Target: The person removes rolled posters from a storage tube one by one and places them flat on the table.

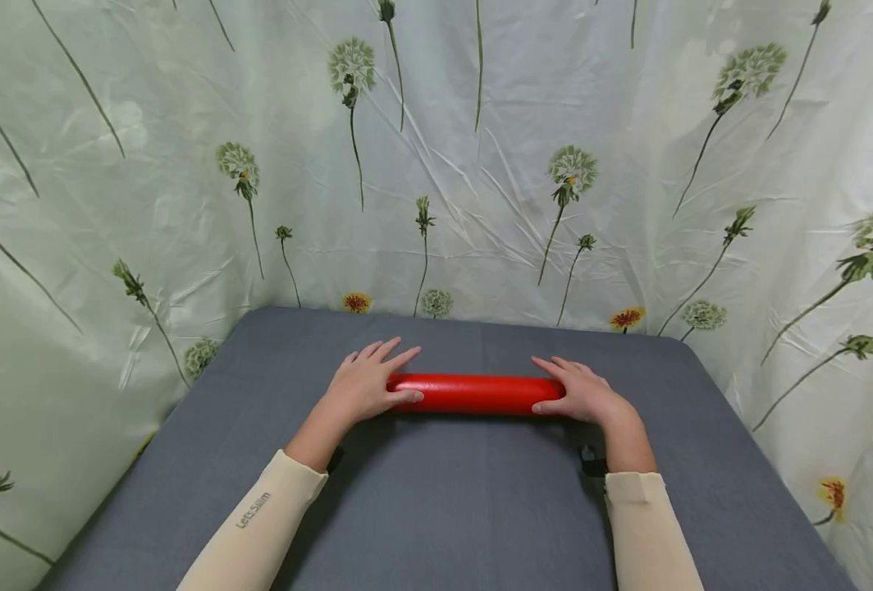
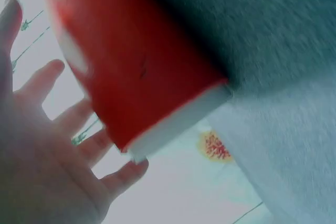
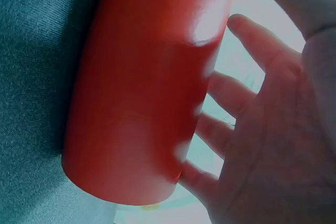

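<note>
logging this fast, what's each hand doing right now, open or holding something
Left hand: open, fingers spread at the left end of the red cylinder.
Right hand: open, fingers spread at its right end.

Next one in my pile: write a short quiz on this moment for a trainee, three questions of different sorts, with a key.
1. Choose: the person's left-hand grip is at which part of the long, shiny red cylinder?
(a) left end (b) middle (c) right end
2. Fill in: grey lettering marks the cream fabric sleeve on the person's ____ side.
3. True or false: the cylinder stands upright.

Key: 1 a; 2 left; 3 false, it lies horizontal.
</note>
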Demonstrator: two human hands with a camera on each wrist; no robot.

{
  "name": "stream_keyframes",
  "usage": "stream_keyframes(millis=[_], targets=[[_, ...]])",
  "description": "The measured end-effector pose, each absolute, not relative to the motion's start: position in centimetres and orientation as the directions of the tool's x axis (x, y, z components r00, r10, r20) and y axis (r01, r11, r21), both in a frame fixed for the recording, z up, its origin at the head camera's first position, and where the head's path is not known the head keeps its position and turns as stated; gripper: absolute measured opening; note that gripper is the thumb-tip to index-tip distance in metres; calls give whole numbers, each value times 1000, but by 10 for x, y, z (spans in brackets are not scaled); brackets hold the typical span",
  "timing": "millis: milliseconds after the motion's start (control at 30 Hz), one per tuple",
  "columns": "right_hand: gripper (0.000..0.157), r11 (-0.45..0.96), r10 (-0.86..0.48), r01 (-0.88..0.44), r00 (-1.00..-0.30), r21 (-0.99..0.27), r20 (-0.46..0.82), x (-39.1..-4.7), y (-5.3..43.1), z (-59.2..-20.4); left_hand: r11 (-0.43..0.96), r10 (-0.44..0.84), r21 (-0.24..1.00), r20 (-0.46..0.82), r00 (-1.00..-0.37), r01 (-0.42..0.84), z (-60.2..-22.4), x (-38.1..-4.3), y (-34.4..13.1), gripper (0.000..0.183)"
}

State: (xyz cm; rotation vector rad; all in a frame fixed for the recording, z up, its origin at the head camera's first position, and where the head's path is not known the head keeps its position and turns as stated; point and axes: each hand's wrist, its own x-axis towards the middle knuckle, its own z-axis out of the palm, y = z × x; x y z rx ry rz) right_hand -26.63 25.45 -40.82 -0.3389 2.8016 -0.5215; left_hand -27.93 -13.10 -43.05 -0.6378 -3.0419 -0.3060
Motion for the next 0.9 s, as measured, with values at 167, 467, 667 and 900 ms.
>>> stream_keyframes(millis=[167,467,667,900], targets=[[88,916,-283,-200,-937,-349,-206,-266,256,-409,882,443,129,99,-891,453,-428,-272,-135,84],[64,932,-267,-200,-943,-302,-200,-264,256,-406,879,452,115,108,-885,463,-430,-271,-131,61],[64,938,-241,-174,-948,-299,-206,-265,254,-406,883,444,112,120,-888,456,-431,-272,-129,60],[63,934,-253,-188,-948,-303,-194,-265,255,-407,884,441,106,131,-888,455,-433,-271,-127,59]])
